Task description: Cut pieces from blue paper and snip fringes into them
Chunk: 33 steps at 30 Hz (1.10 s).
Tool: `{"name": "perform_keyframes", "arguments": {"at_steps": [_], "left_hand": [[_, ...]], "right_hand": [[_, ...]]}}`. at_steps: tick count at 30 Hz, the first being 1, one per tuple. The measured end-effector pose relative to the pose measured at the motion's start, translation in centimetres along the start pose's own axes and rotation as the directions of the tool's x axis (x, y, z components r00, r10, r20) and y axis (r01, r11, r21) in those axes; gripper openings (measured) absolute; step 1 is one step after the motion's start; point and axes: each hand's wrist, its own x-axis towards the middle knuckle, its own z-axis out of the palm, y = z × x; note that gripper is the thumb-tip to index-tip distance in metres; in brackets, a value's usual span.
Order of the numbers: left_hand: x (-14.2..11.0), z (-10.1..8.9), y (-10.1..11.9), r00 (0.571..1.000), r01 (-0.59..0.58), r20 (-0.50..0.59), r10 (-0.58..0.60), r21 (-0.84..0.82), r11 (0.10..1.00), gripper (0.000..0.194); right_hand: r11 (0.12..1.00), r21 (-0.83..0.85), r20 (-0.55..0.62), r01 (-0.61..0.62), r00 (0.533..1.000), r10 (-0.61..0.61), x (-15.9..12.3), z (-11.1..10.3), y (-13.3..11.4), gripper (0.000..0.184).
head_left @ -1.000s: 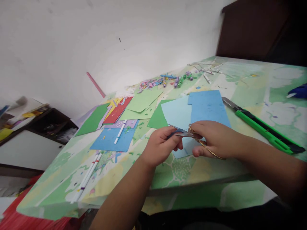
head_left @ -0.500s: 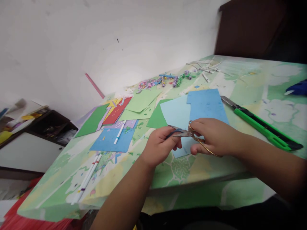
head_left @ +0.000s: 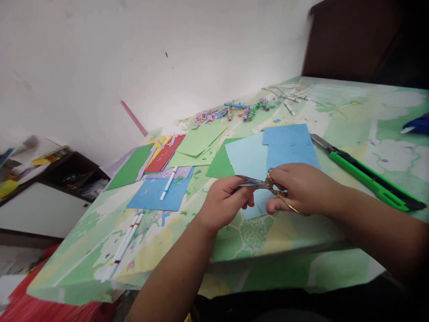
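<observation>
My right hand (head_left: 301, 188) is closed around the gold handles of a small pair of scissors (head_left: 264, 184), whose blades point left. My left hand (head_left: 223, 203) pinches a small blue paper piece (head_left: 241, 184) right at the blades. Both hands hover above the near edge of a table covered with a green patterned cloth (head_left: 342, 129). Under the hands lie a light blue sheet (head_left: 248, 156) and a darker blue sheet (head_left: 290, 145).
A green utility knife (head_left: 365, 179) lies right of the hands. Green, red, yellow and blue paper sheets (head_left: 187, 150) spread to the left, with white pens (head_left: 167, 184) and white paper sticks (head_left: 122, 250). Rolled paper curls (head_left: 234, 112) sit near the wall. A dark shelf (head_left: 67, 174) stands at left.
The hands and scissors stay almost where they were; the scissor blades have closed slightly on the blue piece. The view shifted a little.
</observation>
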Motion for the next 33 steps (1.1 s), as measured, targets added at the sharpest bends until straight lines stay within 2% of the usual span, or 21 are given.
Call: {"name": "perform_keyframes", "arguments": {"at_steps": [15,25,33], "left_hand": [[-0.06,0.19,0.01,0.999,0.044,-0.007,-0.045,-0.099,0.994,0.016],[0.44,0.39,0.09,0.981,0.139,-0.109,-0.159,-0.173,0.975,0.017],[0.41,0.45,0.35,0.977,0.132,-0.155,-0.144,-0.086,0.988,0.018]], "right_hand": [[0.996,-0.038,0.025,-0.083,0.996,0.084,0.35,0.01,0.33,0.059],[0.987,0.095,0.102,-0.127,0.988,0.117,0.77,-0.35,0.60,0.046],[0.966,0.232,0.176,-0.112,0.982,0.071,0.86,0.11,0.85,0.044]]}}
